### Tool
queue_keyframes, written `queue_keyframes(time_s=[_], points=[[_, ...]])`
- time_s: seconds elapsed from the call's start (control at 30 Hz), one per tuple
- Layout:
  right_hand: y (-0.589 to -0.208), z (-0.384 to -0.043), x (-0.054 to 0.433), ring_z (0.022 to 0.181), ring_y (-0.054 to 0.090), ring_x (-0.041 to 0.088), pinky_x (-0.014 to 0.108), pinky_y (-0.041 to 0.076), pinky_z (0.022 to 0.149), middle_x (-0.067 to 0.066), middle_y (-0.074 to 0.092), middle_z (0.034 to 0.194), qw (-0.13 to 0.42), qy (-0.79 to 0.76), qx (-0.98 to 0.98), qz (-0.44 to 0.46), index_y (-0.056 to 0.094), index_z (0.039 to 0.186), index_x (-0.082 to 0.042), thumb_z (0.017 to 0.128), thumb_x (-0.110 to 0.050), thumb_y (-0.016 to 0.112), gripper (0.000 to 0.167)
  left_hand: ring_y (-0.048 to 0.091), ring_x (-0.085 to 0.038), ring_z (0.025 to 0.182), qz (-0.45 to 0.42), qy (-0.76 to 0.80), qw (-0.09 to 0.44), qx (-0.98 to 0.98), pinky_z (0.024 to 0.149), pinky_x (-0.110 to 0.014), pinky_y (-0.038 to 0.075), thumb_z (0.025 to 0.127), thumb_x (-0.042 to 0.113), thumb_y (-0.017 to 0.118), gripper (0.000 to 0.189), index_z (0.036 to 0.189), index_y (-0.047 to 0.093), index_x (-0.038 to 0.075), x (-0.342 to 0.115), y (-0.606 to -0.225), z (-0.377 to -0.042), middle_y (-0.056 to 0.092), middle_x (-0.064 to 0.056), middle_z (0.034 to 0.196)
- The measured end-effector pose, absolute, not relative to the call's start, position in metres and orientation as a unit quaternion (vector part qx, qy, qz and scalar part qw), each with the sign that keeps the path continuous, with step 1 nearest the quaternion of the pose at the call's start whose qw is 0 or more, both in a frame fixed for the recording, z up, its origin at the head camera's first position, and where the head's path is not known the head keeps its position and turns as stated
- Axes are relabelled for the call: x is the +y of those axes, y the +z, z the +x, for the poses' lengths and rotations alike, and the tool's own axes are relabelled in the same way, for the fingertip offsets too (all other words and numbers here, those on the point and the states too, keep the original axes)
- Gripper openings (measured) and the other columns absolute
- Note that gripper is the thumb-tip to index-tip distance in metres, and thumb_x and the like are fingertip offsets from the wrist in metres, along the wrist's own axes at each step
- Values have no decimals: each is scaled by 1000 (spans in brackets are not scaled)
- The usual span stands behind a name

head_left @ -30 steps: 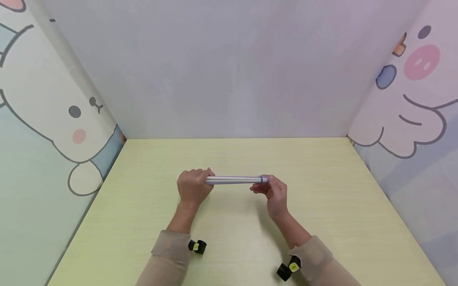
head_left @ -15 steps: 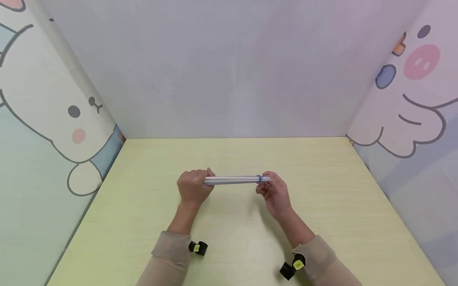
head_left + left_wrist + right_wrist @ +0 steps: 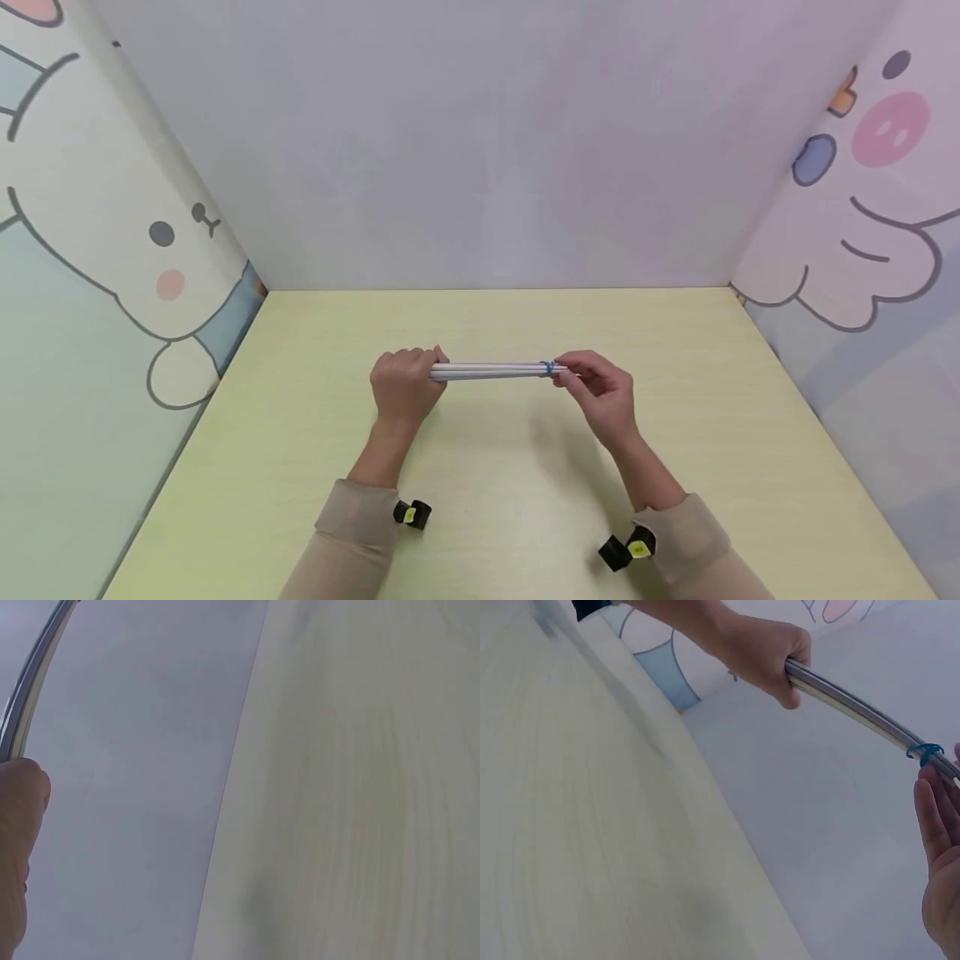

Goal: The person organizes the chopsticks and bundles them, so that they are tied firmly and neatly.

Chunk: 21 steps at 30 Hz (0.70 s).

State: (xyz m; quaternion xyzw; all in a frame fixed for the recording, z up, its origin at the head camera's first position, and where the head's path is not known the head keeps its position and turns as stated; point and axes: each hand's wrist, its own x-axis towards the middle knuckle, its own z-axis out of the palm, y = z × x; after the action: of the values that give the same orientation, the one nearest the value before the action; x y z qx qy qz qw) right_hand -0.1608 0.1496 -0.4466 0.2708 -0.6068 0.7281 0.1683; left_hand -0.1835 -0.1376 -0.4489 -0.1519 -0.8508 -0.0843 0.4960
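Three walls: far wall (image 3: 487, 150) plain grey; left wall (image 3: 67, 483) printed with a white cartoon animal (image 3: 90, 192), pink-cheeked; right wall (image 3: 900, 375) printed with a second animal (image 3: 892, 242), pink-snouted.

One table (image 3: 750, 417), pale yellow, faintly grained, far edge set against the far wall.

Two sleeves (image 3: 341, 542), beige, turned back at the cuff, reaching in from the near side, one left, one right.

Two bare hands, raised over the middle of the table, apart from each other. Left hand (image 3: 405, 383): fingers curled firmly round the left end of a bundle of sticks (image 3: 491, 371). Right hand (image 3: 603, 396): thumb and fingertips pinching the bundle's right end; whether also gripping the band there, cannot tell.

Said bundle: slim, whitish, packed close, lying level from left to right between both hands, clear of the table.

Two black devices (image 3: 412, 514), small, one beside each cuff, each with a yellow label (image 3: 409, 517).

One band (image 3: 548, 368), blue, looped around the sticks near their right end, just beside the right fingertips.
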Motion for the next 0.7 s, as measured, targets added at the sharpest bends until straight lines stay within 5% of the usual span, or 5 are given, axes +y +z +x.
queue_keyframes(time_s=[0.23, 0.5, 0.7], points=[[-444, -166, 158, 87, 69, 17, 26, 57, 75, 17, 71, 100, 174, 653, -683, 277, 71, 107, 10, 89, 3, 72, 19, 41, -17, 38, -151, -68, 488, -857, 41, -32, 33, 80, 13, 66, 26, 55, 59, 9, -137, -446, -185, 55, -2, 48], [-442, -173, 161, 84, 68, 8, 21, 56, 74, 21, 71, 95, 189, 595, -718, 309, 72, 101, 8, 78, 25, 69, 29, 37, -15, 38, -156, -57, 481, -861, 41, -29, 30, 75, 11, 73, 24, 55, 60, 8, -131, -445, -187, 52, -1, 46], [-421, -167, 157, 80, 68, 10, 19, 55, 74, 24, 71, 93, 195, 554, -740, 329, 71, 98, 13, 75, 28, 68, 27, 38, -16, 38, -153, -54, 474, -865, 41, -29, 31, 75, 12, 75, 24, 56, 62, 8, -129, -442, -185, 54, -1, 47]])
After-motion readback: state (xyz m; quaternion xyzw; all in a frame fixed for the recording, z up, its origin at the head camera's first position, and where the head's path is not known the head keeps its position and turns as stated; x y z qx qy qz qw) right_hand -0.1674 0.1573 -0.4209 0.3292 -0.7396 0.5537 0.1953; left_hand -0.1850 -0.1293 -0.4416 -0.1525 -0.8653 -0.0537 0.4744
